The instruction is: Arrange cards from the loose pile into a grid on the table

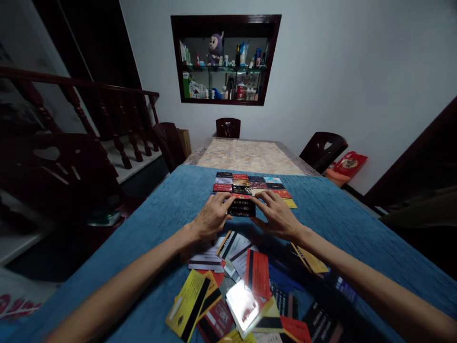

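Between my two hands a black card [242, 208] with pale lettering is gripped by its short sides. My left hand [214, 214] pinches its left edge with thumb and fingers. On the opposite edge, my right hand [276, 214] has its thumb and fingertips closed. Just beyond the hands, rows of cards [240, 180] in several colours lie side by side on the blue cloth; the nearest ones are partly covered by my fingers. Closer to me is a loose heap of cards, among them a red card [257, 272], a yellow card [187, 302] and a shiny white card [243, 307].
A blue cloth [153, 224] covers the near part of the table, and a patterned top [246, 155] shows at the far end. Dark wooden chairs [228, 127] stand around it. A stair railing [82, 85] runs along the left, and a red bag [352, 163] sits at the right.
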A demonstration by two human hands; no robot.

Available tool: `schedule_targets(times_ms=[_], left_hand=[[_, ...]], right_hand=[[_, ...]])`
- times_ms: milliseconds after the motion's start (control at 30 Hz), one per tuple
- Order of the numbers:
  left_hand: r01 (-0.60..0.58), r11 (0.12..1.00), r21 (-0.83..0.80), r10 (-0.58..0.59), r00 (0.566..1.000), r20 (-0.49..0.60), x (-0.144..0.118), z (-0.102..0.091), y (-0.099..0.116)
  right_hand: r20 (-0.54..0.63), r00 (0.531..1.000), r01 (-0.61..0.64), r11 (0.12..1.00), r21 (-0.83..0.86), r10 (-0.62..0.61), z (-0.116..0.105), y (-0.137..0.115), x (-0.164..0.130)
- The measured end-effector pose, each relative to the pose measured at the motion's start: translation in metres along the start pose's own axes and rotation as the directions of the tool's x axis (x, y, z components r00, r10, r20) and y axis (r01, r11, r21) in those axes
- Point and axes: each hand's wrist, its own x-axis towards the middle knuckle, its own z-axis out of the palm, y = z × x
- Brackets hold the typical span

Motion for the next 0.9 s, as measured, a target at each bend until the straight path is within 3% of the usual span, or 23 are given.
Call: schedule_targets(times_ms=[233, 533, 900], left_hand=[[0.027, 0.998, -0.055, -0.027, 1.000, -0.004, 0.014, 0.001, -0.025], [0.064, 0.998, 0.022, -0.066, 0.994, 0.087, 0.043, 0.002, -0.062], [0.085, 0.994, 0.067, -0.093, 0.988, 0.120, 0.074, 0.019, -0.114]], right_hand=[[0.051, 0.999, -0.007, 0.996, 0.094, 0.002, 0.016, 0.022, 0.022], [0.122, 0.992, -0.002, 0.988, 0.156, -0.017, 0.048, 0.058, 0.055], [0.201, 0.979, -0.001, 0.991, 0.133, -0.026, 0.094, 0.103, 0.086]])
